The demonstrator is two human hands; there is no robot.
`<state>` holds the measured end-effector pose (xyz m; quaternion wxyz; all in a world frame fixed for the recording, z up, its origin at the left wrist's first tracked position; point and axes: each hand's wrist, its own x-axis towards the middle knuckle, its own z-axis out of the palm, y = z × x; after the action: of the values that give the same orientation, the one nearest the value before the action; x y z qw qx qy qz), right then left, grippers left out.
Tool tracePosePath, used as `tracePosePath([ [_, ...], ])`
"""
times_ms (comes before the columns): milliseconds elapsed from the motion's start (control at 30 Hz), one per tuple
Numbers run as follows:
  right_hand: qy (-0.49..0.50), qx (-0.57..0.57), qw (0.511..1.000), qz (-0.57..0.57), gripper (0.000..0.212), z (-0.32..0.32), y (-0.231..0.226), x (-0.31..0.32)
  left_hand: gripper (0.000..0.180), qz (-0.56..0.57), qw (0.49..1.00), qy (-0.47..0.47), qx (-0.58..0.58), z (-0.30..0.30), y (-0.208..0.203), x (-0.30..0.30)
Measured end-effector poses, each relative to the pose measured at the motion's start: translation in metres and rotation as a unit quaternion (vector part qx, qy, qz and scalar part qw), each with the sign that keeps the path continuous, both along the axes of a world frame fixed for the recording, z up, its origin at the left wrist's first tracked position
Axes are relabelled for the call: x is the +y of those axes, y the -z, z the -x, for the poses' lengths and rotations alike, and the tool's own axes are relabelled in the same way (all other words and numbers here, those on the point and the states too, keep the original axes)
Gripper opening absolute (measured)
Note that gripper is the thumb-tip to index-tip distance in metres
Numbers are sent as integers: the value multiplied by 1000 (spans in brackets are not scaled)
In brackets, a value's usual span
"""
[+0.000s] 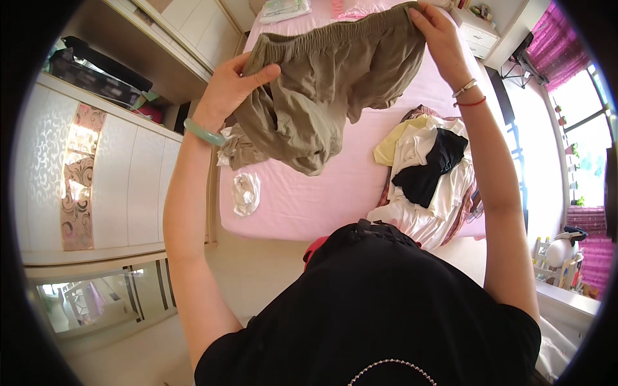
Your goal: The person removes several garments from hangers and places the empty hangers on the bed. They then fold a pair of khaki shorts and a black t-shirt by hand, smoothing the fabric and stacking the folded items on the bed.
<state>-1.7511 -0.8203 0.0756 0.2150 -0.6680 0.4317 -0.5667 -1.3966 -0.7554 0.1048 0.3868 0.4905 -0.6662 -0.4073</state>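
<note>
Olive shorts (328,77) are held above the pink bed (302,206), waistband horizontal, spanning both grips. Left hand (235,83) pinches the left waistband end; right hand (438,32) pinches the right end. Legs hang bunched nearer the left hand, clothes pile (425,174) at the bed's right edge

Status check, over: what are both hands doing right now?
Left hand and right hand both grip the waistband of the olive shorts, held up over the pink bed. Clothes pile lies right. Nothing in the way.
</note>
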Motion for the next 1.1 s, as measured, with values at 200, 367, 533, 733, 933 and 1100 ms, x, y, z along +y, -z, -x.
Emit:
tracePosePath([
  [200, -130, 4, 991, -15, 28, -10, -48, 46, 43, -80, 990, -19, 116, 6, -23, -1],
  [367, -73, 110, 991, -29, 31, 2, -35, 43, 40, 7, 998, 3, 66, 3, -13, -16],
  [533, -39, 73, 997, 9, 37, 3, -19, 49, 33, 52, 998, -21, -23, 7, -4, -15],
  [733, -21, 63, 998, 1, 34, 1, -17, 53, 26, 105, 976, -52, 185, 18, 20, -31],
  [933, -59, 28, 997, 34, 35, 0, -18, 60, 26, 179, 979, -71, 71, 42, 8, -15],
  [1100, -92, 4, 995, -36, 32, 6, -23, 62, 39, 215, 961, -156, 75, 23, 10, -28],
])
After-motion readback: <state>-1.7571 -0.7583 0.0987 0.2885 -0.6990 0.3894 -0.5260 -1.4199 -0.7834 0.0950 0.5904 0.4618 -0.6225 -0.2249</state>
